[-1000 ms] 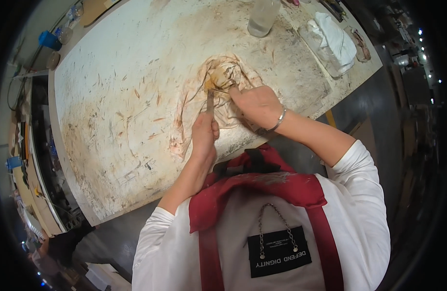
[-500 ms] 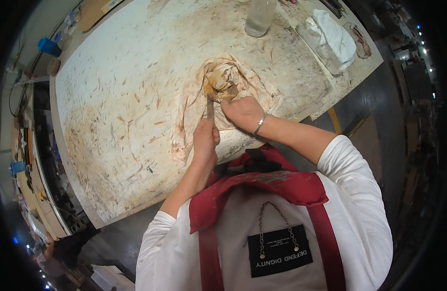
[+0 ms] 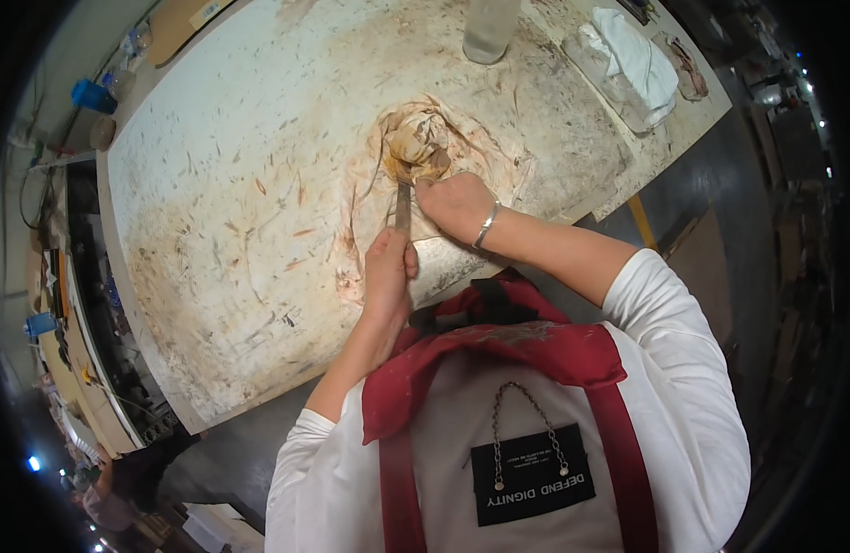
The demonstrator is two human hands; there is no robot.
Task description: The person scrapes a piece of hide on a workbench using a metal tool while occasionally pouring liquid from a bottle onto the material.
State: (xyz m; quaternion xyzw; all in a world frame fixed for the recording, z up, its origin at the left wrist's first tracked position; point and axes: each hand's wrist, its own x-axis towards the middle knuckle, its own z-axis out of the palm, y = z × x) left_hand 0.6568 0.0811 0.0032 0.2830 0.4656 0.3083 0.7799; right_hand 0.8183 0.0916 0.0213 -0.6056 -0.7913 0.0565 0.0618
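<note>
A narrow, flat, brownish-grey strip-shaped tool (image 3: 403, 210) runs away from me, its near end in my closed left hand (image 3: 388, 265). Its far end meets a bunched, yellow-brown stained part of a pale cloth (image 3: 414, 138); the tip is hidden there. My right hand (image 3: 460, 208), with a metal bangle at the wrist, is closed in a fist against the near edge of that bunch, just right of the tool. The fingers' grip on the cloth is mostly hidden from above. Around both hands the rest of the cloth lies spread and wrinkled.
The stained worktable (image 3: 204, 194) stretches ahead and left. A clear bottle with liquid (image 3: 489, 32) stands beyond the cloth. At the far right sits a clear plastic container (image 3: 596, 78) with a white cloth (image 3: 635, 60) over it. A blue cup (image 3: 93, 95) is at the far left.
My right hand and the bunched cloth have shifted slightly away from me and left. A longer stretch of the tool shows between my hands. Both hands keep their closed hold.
</note>
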